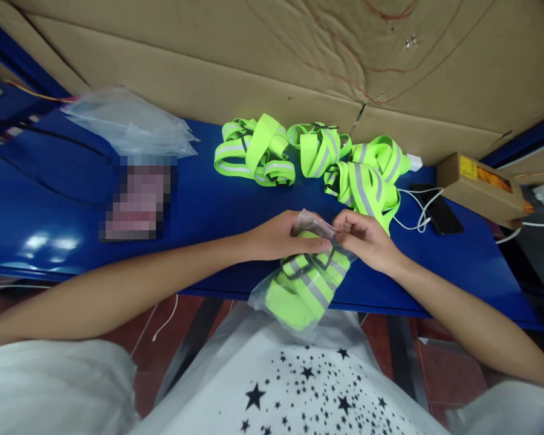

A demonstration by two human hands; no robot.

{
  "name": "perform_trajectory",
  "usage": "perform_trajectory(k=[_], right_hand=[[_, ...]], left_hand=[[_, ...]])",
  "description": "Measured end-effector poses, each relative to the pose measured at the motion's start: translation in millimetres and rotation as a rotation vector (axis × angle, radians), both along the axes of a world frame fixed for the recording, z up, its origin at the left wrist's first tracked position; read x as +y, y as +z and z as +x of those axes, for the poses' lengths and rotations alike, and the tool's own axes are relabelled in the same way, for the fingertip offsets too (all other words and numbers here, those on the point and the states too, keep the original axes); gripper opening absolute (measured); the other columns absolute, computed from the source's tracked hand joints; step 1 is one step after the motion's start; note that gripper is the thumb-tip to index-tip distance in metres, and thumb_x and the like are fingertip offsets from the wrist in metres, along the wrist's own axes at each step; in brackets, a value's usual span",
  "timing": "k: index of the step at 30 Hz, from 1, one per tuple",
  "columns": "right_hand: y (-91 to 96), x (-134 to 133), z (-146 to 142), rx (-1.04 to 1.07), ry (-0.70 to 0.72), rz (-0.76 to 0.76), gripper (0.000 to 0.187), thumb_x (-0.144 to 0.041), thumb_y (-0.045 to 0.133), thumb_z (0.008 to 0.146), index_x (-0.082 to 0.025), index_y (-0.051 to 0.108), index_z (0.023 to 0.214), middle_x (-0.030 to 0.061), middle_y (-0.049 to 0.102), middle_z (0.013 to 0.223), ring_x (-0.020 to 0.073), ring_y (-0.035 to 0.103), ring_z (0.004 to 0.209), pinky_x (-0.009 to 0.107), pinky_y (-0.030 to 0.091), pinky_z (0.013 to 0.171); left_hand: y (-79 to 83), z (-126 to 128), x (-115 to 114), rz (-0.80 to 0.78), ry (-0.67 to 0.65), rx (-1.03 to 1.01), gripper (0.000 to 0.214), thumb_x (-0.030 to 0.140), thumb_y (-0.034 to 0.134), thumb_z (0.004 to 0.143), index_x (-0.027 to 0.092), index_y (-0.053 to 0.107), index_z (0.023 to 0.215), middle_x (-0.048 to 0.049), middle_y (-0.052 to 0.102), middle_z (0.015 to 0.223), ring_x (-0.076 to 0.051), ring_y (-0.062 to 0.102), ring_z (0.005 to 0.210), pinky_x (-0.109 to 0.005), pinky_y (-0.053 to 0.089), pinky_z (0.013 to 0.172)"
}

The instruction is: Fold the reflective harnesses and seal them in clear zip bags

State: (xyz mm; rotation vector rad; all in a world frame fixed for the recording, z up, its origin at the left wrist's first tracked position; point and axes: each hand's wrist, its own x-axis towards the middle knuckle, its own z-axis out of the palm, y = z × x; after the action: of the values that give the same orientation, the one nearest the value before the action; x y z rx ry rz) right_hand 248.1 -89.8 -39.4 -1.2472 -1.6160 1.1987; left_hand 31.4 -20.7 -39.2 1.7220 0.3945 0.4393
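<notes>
A clear plastic bag [272, 297] holding a folded neon-green reflective strap [306, 289] hangs over the near edge of the blue table [208, 205]. My left hand [276, 237] pinches the bag's open top from the left, fingers closed on the plastic. My right hand [365, 238] grips the same opening from the right, fingers curled on it. The two hands almost touch. Farther back on the table lie several loose neon-green reflective straps [315, 154] in bundles.
A stack of empty clear bags [131, 124] lies at the back left. A black phone [437, 211] with a white cable [419, 214] and a small cardboard box [478, 187] sit at the right. Cardboard sheets [254, 54] stand behind the table.
</notes>
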Motion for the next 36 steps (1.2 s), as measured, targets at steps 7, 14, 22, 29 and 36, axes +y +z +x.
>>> perform_trajectory(k=[7, 14, 22, 29, 36], right_hand=[[-4.6, -2, 2, -0.059, 0.045, 0.025, 0.011, -0.025, 0.064, 0.087, -0.020, 0.057, 0.081, -0.0060, 0.049, 0.066, 0.0092, 0.042, 0.058, 0.025, 0.030, 0.054], [-2.8, -1, 2, -0.068, 0.050, 0.011, 0.010, -0.022, 0.062, 0.086, -0.020, 0.054, 0.078, -0.0054, 0.047, 0.066, 0.0100, 0.041, 0.059, 0.025, 0.031, 0.055], [-4.0, 0, 4, -0.084, 0.072, 0.031, 0.008, -0.023, 0.061, 0.088, -0.020, 0.056, 0.081, -0.0051, 0.049, 0.068, 0.0101, 0.043, 0.060, 0.025, 0.032, 0.056], [-4.4, -2, 5, -0.121, 0.064, 0.071, 0.012, -0.024, 0.062, 0.089, -0.020, 0.056, 0.080, -0.0051, 0.049, 0.067, 0.0100, 0.043, 0.059, 0.025, 0.032, 0.054], [-3.8, -3, 3, -0.172, 0.065, 0.117, 0.006, -0.023, 0.061, 0.089, -0.021, 0.058, 0.084, -0.0045, 0.052, 0.068, 0.0106, 0.047, 0.060, 0.024, 0.035, 0.054]], left_hand=[[-1.1, 0, 0, 0.062, -0.027, 0.015, 0.022, 0.034, 0.072, 0.089, 0.017, 0.076, 0.103, -0.0051, 0.076, 0.104, -0.017, 0.070, 0.093, -0.028, 0.050, 0.084], [0.7, -1, 0, -0.042, 0.054, 0.044, 0.031, 0.043, 0.066, 0.094, 0.015, 0.074, 0.104, -0.0061, 0.076, 0.098, -0.018, 0.070, 0.088, -0.028, 0.051, 0.077], [2.2, -10, 8, 0.063, 0.181, 0.055, 0.033, 0.044, 0.066, 0.095, 0.014, 0.076, 0.101, -0.0068, 0.079, 0.097, -0.019, 0.071, 0.089, -0.028, 0.052, 0.078], [1.9, -8, 7, 0.090, 0.183, 0.081, 0.031, 0.042, 0.065, 0.096, 0.015, 0.078, 0.102, -0.0062, 0.081, 0.098, -0.019, 0.072, 0.089, -0.027, 0.052, 0.079], [0.5, -8, 6, 0.122, 0.196, 0.089, 0.031, 0.043, 0.064, 0.096, 0.015, 0.079, 0.100, -0.0049, 0.080, 0.094, -0.018, 0.071, 0.084, -0.025, 0.051, 0.074]])
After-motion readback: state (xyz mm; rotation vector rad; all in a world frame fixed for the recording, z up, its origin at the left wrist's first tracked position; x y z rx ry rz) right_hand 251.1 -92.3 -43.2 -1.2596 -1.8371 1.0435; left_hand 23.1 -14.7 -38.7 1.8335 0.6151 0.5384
